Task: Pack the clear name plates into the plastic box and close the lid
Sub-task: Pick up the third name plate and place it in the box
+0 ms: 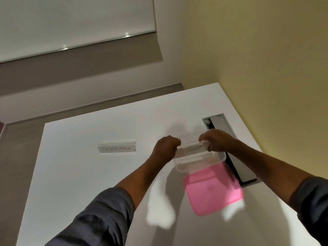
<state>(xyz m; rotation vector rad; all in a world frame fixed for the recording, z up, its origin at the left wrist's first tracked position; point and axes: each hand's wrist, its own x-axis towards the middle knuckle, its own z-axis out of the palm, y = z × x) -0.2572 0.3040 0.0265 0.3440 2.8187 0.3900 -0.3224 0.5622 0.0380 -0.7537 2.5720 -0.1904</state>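
Observation:
A clear name plate marked ELEPHANT (pixel 193 150) is held level over the open clear plastic box (pixel 200 165). My left hand (pixel 166 149) grips its left end and my right hand (pixel 217 140) grips its right end. Another plate seems to lie inside the box, blurred. The pink lid (pixel 213 190) lies flat on the table just in front of the box. A second clear name plate marked SUPERMAN (pixel 117 147) stands on the white table (pixel 88 174) to the left, well apart from both hands.
A grey recessed cable hatch (pixel 236 153) is set into the table right of the box, its flap open. A yellow wall runs along the table's right side. A whiteboard hangs on the far wall.

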